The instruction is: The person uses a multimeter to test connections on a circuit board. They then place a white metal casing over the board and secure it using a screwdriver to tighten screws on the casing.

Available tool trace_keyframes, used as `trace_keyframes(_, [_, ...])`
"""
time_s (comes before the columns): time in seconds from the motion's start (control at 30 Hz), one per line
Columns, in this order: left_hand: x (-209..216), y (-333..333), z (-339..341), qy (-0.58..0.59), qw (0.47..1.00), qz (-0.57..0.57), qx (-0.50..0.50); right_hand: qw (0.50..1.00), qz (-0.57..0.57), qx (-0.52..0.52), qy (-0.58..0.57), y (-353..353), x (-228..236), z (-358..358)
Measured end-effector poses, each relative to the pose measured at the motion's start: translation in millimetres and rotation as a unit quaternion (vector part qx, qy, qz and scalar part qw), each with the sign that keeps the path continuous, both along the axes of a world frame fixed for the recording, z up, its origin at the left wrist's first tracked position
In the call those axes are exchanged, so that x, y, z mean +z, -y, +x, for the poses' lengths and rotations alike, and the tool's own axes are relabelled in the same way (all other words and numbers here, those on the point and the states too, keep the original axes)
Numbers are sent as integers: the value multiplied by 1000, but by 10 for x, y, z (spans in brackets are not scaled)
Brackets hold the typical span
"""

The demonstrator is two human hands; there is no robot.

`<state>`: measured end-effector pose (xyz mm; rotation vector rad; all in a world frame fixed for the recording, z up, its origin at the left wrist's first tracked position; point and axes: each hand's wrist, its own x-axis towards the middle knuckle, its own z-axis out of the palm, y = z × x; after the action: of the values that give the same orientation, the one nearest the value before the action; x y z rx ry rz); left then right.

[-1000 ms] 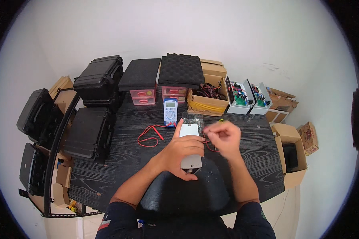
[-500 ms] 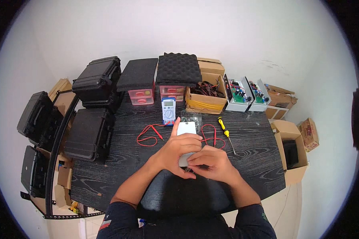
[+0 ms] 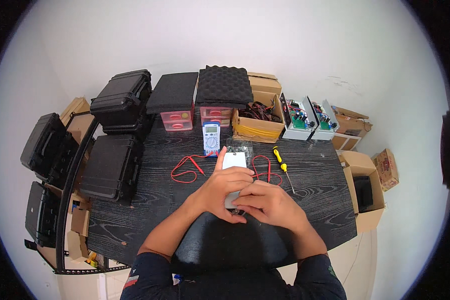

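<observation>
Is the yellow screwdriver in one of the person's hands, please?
No, the screwdriver lies on the table, apart from both hands, which hold a white box.

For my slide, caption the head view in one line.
Both hands, left hand and right hand, grip a white box over a black table beside a multimeter.

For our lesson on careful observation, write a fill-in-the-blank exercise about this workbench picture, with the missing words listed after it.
1. Both hands, the left hand and the right hand, hold a flat ____ box.
2. The screwdriver on the table has a ____ handle.
3. The multimeter lies with ____ test leads beside it.

Missing words: white; yellow; red
</observation>
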<state>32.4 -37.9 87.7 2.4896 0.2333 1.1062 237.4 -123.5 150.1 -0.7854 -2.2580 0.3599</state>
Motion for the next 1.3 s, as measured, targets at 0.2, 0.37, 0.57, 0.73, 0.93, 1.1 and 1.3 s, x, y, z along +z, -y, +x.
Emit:
trace_keyframes(0.2, [-13, -6, 3, -2, 1000, 1, -1, 998, -27, -43, 22, 37, 37, -64])
trace_keyframes(0.37, [-4, -10, 2, -9, 1000, -1, -1, 996, -57, -46, 52, 45, 96, -27])
trace_keyframes(0.57, [15, 6, -3, -11, 1000, -1, 0, 997, -49, -5, 63, -18, 60, 67])
trace_keyframes(0.73, [-8, -8, -3, -4, 1000, 3, 1, 994, -77, -45, 57, 24, 95, -16])
trace_keyframes(0.93, [36, 7, -20, -6, 1000, 2, -3, 999, -38, -2, 36, -19, 124, -18])
trace_keyframes(1.1, [-7, -10, 2, 7, 1000, 2, -7, 998, -31, -38, 28, -12, 2, -71])
trace_keyframes(1.3, [-60, -46, -40, 19, 1000, 11, -8, 996, -42, -68, -25, -63, 59, -116])
